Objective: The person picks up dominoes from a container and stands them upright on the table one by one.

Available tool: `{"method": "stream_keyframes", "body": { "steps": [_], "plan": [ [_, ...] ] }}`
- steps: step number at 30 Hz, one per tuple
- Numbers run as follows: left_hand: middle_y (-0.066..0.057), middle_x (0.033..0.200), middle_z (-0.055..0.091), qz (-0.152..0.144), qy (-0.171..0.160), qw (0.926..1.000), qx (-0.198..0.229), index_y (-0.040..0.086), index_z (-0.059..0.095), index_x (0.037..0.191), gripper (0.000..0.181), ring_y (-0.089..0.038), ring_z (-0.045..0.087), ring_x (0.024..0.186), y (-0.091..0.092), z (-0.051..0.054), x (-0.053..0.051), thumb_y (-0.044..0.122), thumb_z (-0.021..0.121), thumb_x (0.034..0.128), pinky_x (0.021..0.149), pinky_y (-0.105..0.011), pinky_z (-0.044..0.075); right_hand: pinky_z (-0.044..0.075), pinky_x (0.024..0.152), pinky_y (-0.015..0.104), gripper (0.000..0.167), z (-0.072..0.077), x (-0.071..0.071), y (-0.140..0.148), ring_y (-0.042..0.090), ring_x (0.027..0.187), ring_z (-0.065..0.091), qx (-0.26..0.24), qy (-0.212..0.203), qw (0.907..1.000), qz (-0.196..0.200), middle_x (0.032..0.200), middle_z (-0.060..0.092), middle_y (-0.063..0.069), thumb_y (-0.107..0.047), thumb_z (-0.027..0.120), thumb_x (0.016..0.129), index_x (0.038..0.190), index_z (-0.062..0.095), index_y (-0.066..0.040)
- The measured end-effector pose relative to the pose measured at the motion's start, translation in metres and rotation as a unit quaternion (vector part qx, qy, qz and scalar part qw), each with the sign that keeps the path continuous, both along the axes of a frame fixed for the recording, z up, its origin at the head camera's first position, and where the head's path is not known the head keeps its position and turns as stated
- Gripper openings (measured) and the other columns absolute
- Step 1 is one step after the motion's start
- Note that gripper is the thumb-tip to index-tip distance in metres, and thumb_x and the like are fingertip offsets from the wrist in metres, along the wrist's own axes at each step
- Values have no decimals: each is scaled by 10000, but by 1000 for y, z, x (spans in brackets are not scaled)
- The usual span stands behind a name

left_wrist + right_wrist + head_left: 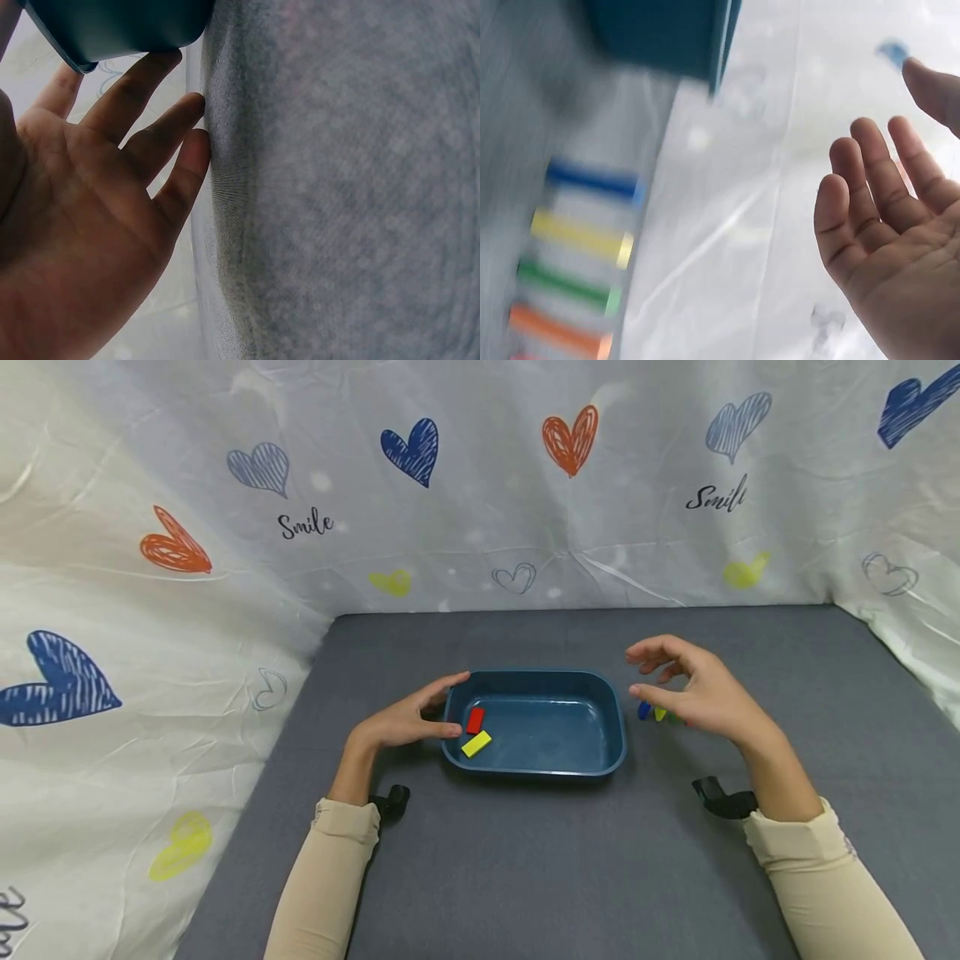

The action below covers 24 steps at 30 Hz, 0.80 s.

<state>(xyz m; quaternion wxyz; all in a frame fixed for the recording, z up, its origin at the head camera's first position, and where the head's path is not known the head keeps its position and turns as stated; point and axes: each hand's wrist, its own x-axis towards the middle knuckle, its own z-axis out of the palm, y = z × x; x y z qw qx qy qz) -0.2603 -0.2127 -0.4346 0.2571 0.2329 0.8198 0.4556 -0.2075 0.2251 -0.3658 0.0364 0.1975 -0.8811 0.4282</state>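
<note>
My left hand touches the left end of a dark blue tray, thumb and a fingertip at its rim. In the left wrist view, its other fingers spread beside and below the tray's outer wall. Inside the tray, near that hand, lie a red block and a yellow block. Right of the tray, my right hand hovers above the table with relaxed, slightly bent fingers, holding nothing. Beneath it stands a row of blocks, partly hidden in the head view: blue, yellow, green, orange and a red edge.
A grey cloth covers the table. White curtain printed with hearts and words hangs behind and on both sides. Each wrist carries a black strap mount.
</note>
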Motion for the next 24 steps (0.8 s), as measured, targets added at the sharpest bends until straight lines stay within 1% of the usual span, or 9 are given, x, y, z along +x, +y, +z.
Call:
{"method": "stream_keyframes", "body": {
  "steps": [2,4,6,9,13,16,20,24],
  "plan": [
    [38,1714,124,-1,1,10000,-2,470,230,1590,836,-373,188,1572,0,0,0,316,744,949,1166,-651,327,517,774,245,392,0,-1,-16,86,1036,588,-112,169,9993,300,1222,654,35,-128,768,923,1291,636,-105],
    [30,1715,124,2,3,10000,0,469,230,1592,839,-375,190,1571,0,0,0,320,746,948,1165,-651,329,479,867,245,385,-3,-4,-30,85,1060,591,-163,348,9977,561,1215,670,53,-109,774,915,1276,642,-89],
    [27,1715,126,6,6,10000,1,465,230,1594,841,-375,194,1570,-1,-1,0,323,747,946,1162,-649,334,488,876,284,380,-6,-6,-45,104,1058,595,-209,362,9965,725,1208,679,54,-117,778,912,1268,645,-94],
    [25,1715,126,4,11,10000,17,450,230,1599,844,-377,193,1570,-1,-1,-1,315,748,947,1163,-652,332,494,888,353,385,-13,-10,-65,191,1081,612,-261,207,9954,902,1213,689,50,-139,787,908,1265,649,-113],
    [27,1713,132,11,-32,10000,47,437,232,1602,844,-378,197,1568,-1,-1,0,302,747,948,1167,-653,325,501,908,451,398,-23,-15,-91,296,1113,625,-287,-116,9924,1190,1232,693,57,-148,790,906,1275,645,-123],
    [23,1708,154,24,-62,10000,55,428,232,1606,847,-378,217,1562,0,-1,-1,304,749,946,1162,-651,334,513,913,507,394,-33,-20,-107,320,1133,635,-277,-285,9887,1449,1250,691,84,-147,783,912,1279,641,-114],
    [26,1702,173,48,-85,9999,92,432,239,1602,844,-375,235,1556,1,-1,-1,300,751,945,1157,-648,343,536,915,516,389,-46,-25,-127,334,1164,647,-252,-473,9823,1796,1271,686,108,-131,777,913,1275,639,-96],
    [36,1707,157,42,-94,9999,118,446,237,1597,838,-374,221,1562,0,-2,-2,283,745,951,1161,-653,334,547,924,506,423,-56,-29,-144,339,1193,649,-350,-784,9723,2172,1285,683,136,-80,769,908,1301,614,-49]
  ]
}}
